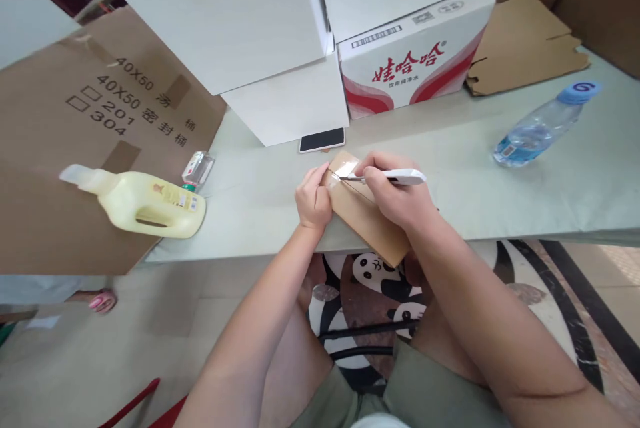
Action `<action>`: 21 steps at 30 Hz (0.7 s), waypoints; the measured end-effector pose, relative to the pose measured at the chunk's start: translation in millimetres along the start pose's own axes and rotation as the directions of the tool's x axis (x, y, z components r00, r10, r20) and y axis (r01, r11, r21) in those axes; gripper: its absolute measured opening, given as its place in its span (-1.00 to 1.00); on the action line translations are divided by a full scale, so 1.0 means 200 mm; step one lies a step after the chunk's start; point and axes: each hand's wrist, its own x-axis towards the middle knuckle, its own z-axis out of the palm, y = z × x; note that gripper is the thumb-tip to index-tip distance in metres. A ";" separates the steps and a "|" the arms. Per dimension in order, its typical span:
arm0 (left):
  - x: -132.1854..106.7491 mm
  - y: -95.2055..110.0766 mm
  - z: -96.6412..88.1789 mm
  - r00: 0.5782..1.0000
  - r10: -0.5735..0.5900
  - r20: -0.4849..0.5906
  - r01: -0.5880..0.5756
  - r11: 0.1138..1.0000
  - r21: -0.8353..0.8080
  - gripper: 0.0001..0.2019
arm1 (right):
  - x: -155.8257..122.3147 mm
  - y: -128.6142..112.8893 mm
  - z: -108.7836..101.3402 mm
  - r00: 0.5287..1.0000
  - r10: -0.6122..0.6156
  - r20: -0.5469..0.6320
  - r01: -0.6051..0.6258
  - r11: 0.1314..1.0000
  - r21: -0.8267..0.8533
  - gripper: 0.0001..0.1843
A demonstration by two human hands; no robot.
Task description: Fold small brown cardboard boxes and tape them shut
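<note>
A flat brown cardboard packet (370, 225) lies at the near edge of the pale table (500, 181), one corner hanging over it. My left hand (314, 198) is closed on the packet's left side, thumb and fingers pinching near a strip of clear tape. My right hand (397, 195) grips a white utility knife (400, 177), its tip touching the taped far corner of the packet.
White boxes (280, 41) and a red-printed water carton (415, 55) stand at the back. A phone (323, 140) lies before them. A yellow jug (145, 201) and a small clear bottle (198, 169) sit left on flattened cardboard (60, 121). A water bottle (545, 125) lies right.
</note>
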 end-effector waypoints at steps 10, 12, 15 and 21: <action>-0.01 -0.03 0.01 0.998 0.012 -0.067 -0.017 0.998 -0.068 -0.47 | -0.02 0.00 0.01 1.000 -0.010 -0.021 0.009 0.999 -0.035 -0.77; -0.01 -0.03 0.01 0.996 0.007 -0.094 -0.016 0.996 -0.088 -0.48 | -0.01 0.00 0.01 0.999 -0.003 -0.036 0.002 1.000 -0.017 -0.76; 0.00 -0.03 -0.02 0.998 0.040 -0.057 -0.044 0.996 -0.073 -0.50 | 0.00 -0.01 0.01 0.999 0.043 -0.001 -0.043 0.999 0.001 -0.75; 0.02 -0.03 -0.07 0.997 -0.035 0.062 0.044 0.988 -0.145 -0.52 | -0.01 -0.02 0.03 0.991 0.097 -0.088 -0.099 0.995 -0.012 -0.74</action>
